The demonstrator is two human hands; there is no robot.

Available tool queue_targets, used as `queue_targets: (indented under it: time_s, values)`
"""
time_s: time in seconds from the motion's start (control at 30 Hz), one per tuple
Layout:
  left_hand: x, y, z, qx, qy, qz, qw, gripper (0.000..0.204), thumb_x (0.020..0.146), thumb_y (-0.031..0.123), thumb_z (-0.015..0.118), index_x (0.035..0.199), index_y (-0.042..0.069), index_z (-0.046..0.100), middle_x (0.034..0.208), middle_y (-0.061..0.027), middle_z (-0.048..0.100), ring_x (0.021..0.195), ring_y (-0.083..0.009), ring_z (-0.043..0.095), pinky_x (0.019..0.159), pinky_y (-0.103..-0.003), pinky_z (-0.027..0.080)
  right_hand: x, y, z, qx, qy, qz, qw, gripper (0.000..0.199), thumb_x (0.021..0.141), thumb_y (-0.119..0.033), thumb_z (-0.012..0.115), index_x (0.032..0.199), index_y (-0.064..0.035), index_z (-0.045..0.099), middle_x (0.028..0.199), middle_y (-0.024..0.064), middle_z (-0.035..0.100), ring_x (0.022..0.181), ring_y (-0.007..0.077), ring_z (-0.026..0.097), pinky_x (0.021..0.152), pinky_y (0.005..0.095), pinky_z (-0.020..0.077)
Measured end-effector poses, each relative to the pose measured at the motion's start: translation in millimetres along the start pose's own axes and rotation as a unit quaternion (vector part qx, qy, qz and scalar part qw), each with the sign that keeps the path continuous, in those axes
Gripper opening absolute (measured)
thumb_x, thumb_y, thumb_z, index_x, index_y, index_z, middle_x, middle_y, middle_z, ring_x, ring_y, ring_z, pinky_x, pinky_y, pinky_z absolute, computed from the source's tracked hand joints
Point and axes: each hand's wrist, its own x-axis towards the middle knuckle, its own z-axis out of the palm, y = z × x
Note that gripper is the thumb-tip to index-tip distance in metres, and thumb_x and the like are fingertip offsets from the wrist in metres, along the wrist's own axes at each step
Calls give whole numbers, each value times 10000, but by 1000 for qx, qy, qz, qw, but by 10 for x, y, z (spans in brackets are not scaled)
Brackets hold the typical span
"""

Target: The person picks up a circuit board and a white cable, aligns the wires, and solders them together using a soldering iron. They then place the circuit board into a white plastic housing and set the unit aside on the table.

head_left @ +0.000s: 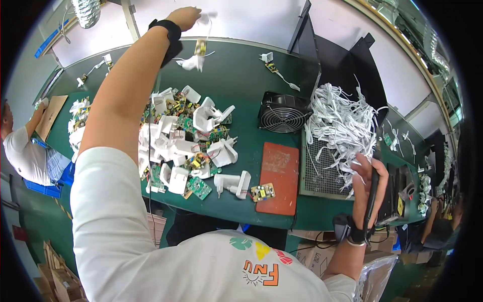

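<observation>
**White plastic, green boards, both hands full**

White plastic shells (173, 146) lie heaped on the dark green bench (241, 75), smooth and boxy, mixed with small green circuit boards (199, 187) studded with components. The left hand (185, 16) is stretched far across the bench to its back edge, its fingers pinched on a white piece (206, 19); just below it lies another white part with a thin wire (193, 62). A black band circles that wrist.

The right hand (367, 186) is raised at the near right, clenched around a slim black tool (373, 189) held upright, a black strap at the wrist. It hovers beside a tangled pile of white cables (342, 126), soft and stringy, spilling over a metal mesh tray (322, 171) with a fine grid.

Left of the tray lies a flat rust-orange mat (279, 173), worn pale in the middle, with a small yellow-beige board (263, 192) at its lower corner and a white plug shell (232, 183) beside that. Behind the mat stands a square black fan (284, 113) with a round wire grille.
</observation>
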Motion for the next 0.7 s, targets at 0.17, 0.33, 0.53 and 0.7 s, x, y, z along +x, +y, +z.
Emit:
queue_targets:
  time_s: [0.17,0.33,0.53,0.7]
  values:
    - [398,1339,-463,30,-40,-60,997,273,907,168,426,1024,-12,594,1010,-205,604,954,-364,556,839,-406,440,-87,-116,81,61,-49,21,997,469,819,-4,569,1241,-55,371,1183,192,544,990,217,571,863,304,432]
    - [530,2303,-1455,-65,-89,15,994,295,917,200,452,1055,-30,575,1005,-209,605,965,-331,563,840,-384,438,100,-225,262,142,-119,-27,982,496,814,-16,589,1252,-69,363,1198,193,524,997,227,561,869,320,435]
    - [719,3372,-1642,-259,-195,37,945,322,936,217,430,1098,-29,560,1039,-194,601,1005,-296,560,885,-353,424,550,-374,691,107,-125,-98,981,555,786,-55,659,1256,-83,365,1204,178,517,1027,226,549,879,340,437]
    - [585,3957,-1325,-459,-157,12,874,301,938,223,428,1017,-25,579,951,-138,605,943,-243,560,858,-324,430,771,-382,779,77,-77,-169,980,516,778,-35,666,1212,-81,392,1051,121,563,930,168,563,751,285,469]
